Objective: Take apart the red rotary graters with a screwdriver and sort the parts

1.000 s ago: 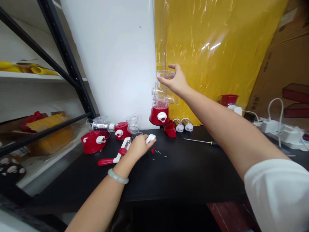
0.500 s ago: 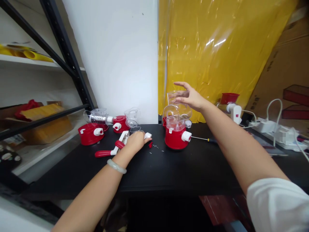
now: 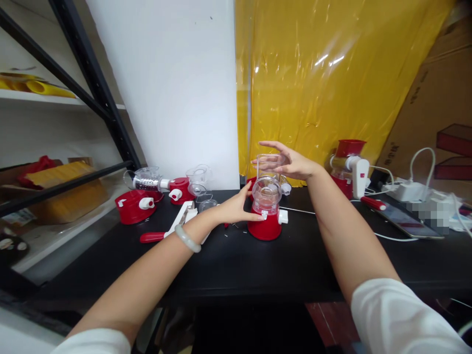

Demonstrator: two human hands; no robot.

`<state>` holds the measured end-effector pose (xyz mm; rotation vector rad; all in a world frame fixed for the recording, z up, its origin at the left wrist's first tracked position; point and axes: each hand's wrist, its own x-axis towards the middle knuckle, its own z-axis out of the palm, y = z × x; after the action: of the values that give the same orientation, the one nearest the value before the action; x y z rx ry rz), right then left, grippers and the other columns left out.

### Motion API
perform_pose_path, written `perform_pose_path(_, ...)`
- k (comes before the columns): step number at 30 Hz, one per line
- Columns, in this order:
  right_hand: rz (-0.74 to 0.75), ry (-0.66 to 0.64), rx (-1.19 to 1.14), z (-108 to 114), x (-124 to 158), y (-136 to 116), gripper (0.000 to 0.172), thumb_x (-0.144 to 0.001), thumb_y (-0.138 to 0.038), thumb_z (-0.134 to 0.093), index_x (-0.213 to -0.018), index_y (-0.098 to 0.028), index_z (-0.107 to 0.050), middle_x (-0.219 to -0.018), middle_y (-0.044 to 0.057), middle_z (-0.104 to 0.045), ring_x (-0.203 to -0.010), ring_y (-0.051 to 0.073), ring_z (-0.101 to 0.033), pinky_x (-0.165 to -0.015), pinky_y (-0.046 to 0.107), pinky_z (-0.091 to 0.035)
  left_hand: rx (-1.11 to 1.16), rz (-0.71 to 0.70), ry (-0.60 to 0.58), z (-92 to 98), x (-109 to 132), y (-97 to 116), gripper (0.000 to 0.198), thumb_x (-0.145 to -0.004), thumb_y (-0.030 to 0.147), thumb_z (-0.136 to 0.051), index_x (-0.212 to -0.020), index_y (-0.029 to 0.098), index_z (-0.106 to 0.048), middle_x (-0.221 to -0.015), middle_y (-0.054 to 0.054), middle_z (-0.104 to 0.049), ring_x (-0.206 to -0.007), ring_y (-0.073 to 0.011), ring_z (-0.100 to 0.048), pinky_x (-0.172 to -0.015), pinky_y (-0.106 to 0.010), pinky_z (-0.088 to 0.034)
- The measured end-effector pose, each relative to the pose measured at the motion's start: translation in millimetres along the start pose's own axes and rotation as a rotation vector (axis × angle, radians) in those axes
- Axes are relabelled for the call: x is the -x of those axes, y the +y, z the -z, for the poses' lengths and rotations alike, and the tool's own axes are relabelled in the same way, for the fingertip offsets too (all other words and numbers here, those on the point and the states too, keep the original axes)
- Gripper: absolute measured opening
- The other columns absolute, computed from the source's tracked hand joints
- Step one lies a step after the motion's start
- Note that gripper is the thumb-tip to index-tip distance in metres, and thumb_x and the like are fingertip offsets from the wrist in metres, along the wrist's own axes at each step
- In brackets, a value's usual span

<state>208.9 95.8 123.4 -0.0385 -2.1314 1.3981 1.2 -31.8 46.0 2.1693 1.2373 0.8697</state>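
A rotary grater with a red base [image 3: 264, 230] and a clear plastic housing [image 3: 266, 194] stands upright on the black table. My left hand [image 3: 236, 207] is at the base's left side, fingers spread, thumb tip at the white catch on its front. My right hand [image 3: 291, 162] is beside the clear upper chute, fingers stretched out behind it; I cannot tell whether it touches. A white knob [image 3: 283, 216] sticks out on the base's right. Left of my left wrist lies a white crank with a red handle [image 3: 152, 237]. Small screws [image 3: 226, 235] lie near the base.
More red bases [image 3: 134, 206] and clear housings stand at the back left. Behind the grater a metal drum [image 3: 285, 186] shows. To the right are an assembled grater [image 3: 350, 167], a phone [image 3: 409, 221], white cables and chargers [image 3: 409, 191]. A shelf rack [image 3: 110, 113] borders the left.
My left hand has left the crank parts and moved right to the red base. My right hand stays by the clear chute, its fingers straighter. The view has shifted slightly.
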Motion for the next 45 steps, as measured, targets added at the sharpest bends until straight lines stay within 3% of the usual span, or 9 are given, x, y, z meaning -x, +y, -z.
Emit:
perform_pose_path(5,0.004,-0.019,-0.017,5,3,5,0.095,-0.060,-0.042,-0.085,-0.141,-0.029,-0.036,-0.130,0.015,-0.061,-0.117,0.032,-0.061,-0.101,0.057,-0.044,0.046,-0.171,0.003,-10.2,-24,-13,0.114,-0.068,0.042,-0.079,-0.154,0.021,-0.007,-0.159,-0.016,-0.022,-0.145,-0.0319,-0.027,-0.120,-0.049,-0.021)
perform_pose_path(12,-0.017,0.016,0.002,6,1,3,0.101,-0.052,-0.038,-0.090,-0.140,-0.027,-0.040,-0.126,0.011,-0.060,-0.117,0.032,-0.060,-0.102,0.054,-0.046,0.002,-0.167,-0.026,-15.9,-27,-25,0.120,-0.070,0.040,-0.078,-0.154,0.019,0.005,-0.159,-0.018,-0.021,-0.146,-0.0324,-0.023,-0.121,-0.051,-0.015)
perform_pose_path(17,-0.015,0.109,0.131,3,0,1,0.097,-0.056,-0.039,-0.088,-0.140,-0.026,-0.042,-0.120,0.009,-0.061,-0.120,0.034,-0.057,-0.099,0.055,-0.047,0.058,-0.136,-0.051,-18.4,-25,-28,0.125,-0.071,0.039,-0.077,-0.152,0.022,0.016,-0.159,-0.018,-0.023,-0.146,-0.0333,-0.024,-0.119,-0.054,-0.018)
perform_pose_path(23,0.015,0.104,0.134,5,-5,9,0.101,-0.057,-0.043,-0.086,-0.143,-0.029,-0.036,-0.123,0.008,-0.060,-0.123,0.033,-0.055,-0.098,0.054,-0.047,0.036,-0.125,-0.062,-17.8,-26,-30,0.127,-0.072,0.038,-0.076,-0.150,0.022,0.022,-0.161,-0.017,-0.012,-0.147,-0.0328,-0.021,-0.120,-0.052,-0.018)
perform_pose_path(31,0.000,0.201,0.147,13,-4,20,0.104,-0.056,-0.045,-0.086,-0.143,-0.029,-0.033,-0.129,0.011,-0.059,-0.118,0.031,-0.059,-0.100,0.053,-0.047,0.165,-0.059,-0.081,-18.2,-27,-28,0.136,-0.070,0.036,-0.078,-0.143,0.020,0.035,-0.154,-0.022,-0.032,-0.142,-0.0338,-0.034,-0.117,-0.055,-0.025)
perform_pose_path(35,-0.012,0.256,0.165,19,2,22,0.100,-0.062,-0.049,-0.081,-0.146,-0.032,-0.031,-0.128,0.010,-0.061,-0.120,0.032,-0.058,-0.098,0.054,-0.047,0.279,0.086,-0.089,-20.4,-27,-31,0.142,-0.067,0.034,-0.081,-0.137,0.022,0.043,-0.149,-0.024,-0.040,-0.132,-0.0327,-0.047,-0.110,-0.055,-0.037)
perform_pose_path(40,0.010,0.272,0.165,29,6,20,0.101,-0.065,-0.060,-0.076,-0.149,-0.037,-0.025,-0.134,0.009,-0.058,-0.124,0.033,-0.055,-0.096,0.056,-0.048,0.329,0.106,-0.081,-20.3,-27,-34,0.139,-0.065,0.034,-0.082,-0.145,0.025,0.031,-0.146,-0.022,-0.044,-0.130,-0.0322,-0.050,-0.109,-0.056,-0.036)
perform_pose_path(45,0.073,0.323,0.271,40,7,8,0.101,-0.068,-0.064,-0.073,-0.150,-0.042,-0.019,-0.139,0.007,-0.053,-0.126,0.030,-0.053,-0.099,0.051,-0.048,0.170,0.143,-0.097,-13.2,-15,-5,0.109,-0.069,0.043,-0.078,-0.154,0.023,-0.012,-0.150,-0.017,-0.042,-0.135,-0.0335,-0.045,-0.114,-0.052,-0.031)
